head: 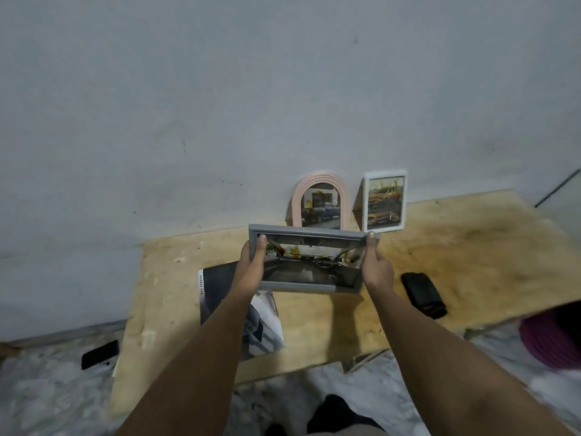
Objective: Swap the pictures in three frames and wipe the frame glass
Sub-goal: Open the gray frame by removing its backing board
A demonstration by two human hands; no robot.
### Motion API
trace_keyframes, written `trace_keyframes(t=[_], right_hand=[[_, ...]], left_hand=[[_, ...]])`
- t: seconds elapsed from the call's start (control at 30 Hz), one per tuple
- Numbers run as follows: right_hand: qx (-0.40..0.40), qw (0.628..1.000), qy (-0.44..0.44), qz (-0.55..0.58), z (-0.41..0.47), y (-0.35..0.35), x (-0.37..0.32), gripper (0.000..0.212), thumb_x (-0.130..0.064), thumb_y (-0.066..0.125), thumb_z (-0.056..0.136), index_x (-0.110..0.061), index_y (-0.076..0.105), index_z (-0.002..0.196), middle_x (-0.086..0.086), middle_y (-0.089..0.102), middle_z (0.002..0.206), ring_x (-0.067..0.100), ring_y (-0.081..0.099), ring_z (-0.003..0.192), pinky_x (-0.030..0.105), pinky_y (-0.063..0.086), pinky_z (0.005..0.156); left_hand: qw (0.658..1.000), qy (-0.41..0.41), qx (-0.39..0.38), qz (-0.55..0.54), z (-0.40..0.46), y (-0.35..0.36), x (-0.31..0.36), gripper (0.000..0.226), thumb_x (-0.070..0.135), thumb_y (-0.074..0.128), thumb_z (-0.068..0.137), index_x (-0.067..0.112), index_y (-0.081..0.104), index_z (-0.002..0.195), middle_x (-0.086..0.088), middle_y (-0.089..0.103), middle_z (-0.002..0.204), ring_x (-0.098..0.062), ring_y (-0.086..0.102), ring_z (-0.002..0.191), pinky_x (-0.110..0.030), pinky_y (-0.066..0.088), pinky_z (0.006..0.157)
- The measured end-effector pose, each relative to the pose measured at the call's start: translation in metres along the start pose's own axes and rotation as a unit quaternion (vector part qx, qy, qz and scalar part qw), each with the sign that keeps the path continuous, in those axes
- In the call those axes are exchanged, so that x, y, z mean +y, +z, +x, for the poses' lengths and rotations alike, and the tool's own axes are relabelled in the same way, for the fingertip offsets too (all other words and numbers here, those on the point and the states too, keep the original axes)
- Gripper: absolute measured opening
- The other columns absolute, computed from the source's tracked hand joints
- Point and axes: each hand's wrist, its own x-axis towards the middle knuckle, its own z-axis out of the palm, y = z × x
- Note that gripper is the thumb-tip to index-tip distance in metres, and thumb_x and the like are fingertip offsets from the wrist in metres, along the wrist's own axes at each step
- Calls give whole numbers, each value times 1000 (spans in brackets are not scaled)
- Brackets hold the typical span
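I hold a grey rectangular picture frame (309, 231) above the low wooden table (471, 247), its glass facing me with a car picture inside. My left hand (253, 262) grips its left side and my right hand (375, 265) grips its right side. Behind it, a pink arched frame (319, 201) with a dark truck picture leans on the wall. To the right of that, a white rectangular frame (384, 199) with a yellow car picture stands against the wall.
Magazine pages (217, 291) lie on the table under my left forearm. A folded black cloth (424, 294) lies on the table at the right. A black object (100, 354) lies on the marble floor at the left; a purple item (547, 338) sits at the right.
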Motion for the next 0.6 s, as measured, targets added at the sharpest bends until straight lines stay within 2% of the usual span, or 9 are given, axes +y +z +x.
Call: trace_keyframes(t=[0.1,0.17,0.2,0.3,0.37,0.43,0.5,0.53,0.6], right_hand=[[15,999,39,15,14,-16,12,92,-90,32,84,-3,59,77,24,67,86,28,56,70,38,39,65],[19,998,59,16,26,-25,19,93,-89,34,84,0,61,78,24,69,89,28,57,74,41,41,71],[20,997,69,14,32,-29,21,90,-84,36,88,2,62,79,19,69,86,26,58,75,41,43,73],[10,996,81,21,51,-41,28,66,-69,45,96,-9,62,76,10,68,85,27,63,84,45,50,85],[-5,996,83,27,63,-48,33,51,-59,49,97,-13,59,77,8,66,88,26,63,86,44,50,86],[-32,996,73,30,76,-54,37,36,-47,49,98,-18,59,80,8,63,90,24,59,85,41,47,81],[-58,994,80,44,92,-58,41,29,-41,48,95,-17,62,89,8,64,96,25,61,90,42,47,80],[-73,993,83,51,99,-60,42,28,-39,48,97,-16,65,95,8,67,99,26,64,94,43,50,83],[-105,989,88,51,111,-65,45,27,-35,48,102,-17,68,102,9,70,102,28,66,99,46,53,89]], left_hand=[[1000,17,-3,-14,-5,22,-5,91,91,41,77,32,48,146,-1,63,136,-21,61,124,-45,48,110],[1000,23,9,-18,-7,38,-7,82,83,40,83,28,52,143,0,65,126,-21,63,118,-37,51,100],[999,24,16,-14,-4,44,-12,82,83,42,84,25,53,141,0,65,123,-23,63,119,-36,51,97],[998,13,55,9,-3,67,-18,64,78,41,89,28,54,126,5,62,112,-24,60,118,-40,48,99],[998,4,69,7,-3,80,-25,71,83,39,82,27,55,122,0,63,114,-24,60,115,-47,49,104],[996,-24,84,-3,-3,89,-36,105,99,37,70,18,52,134,-11,60,129,-31,58,122,-56,45,110],[994,-58,92,-13,-2,98,-48,122,107,33,61,22,44,147,-7,53,140,-30,50,132,-60,36,117],[992,-75,96,-24,0,102,-55,118,107,33,61,28,42,149,-2,50,142,-27,46,136,-59,32,120],[988,-84,115,-60,-6,112,-54,91,100,36,72,38,45,139,2,53,138,-27,46,136,-55,31,122]])
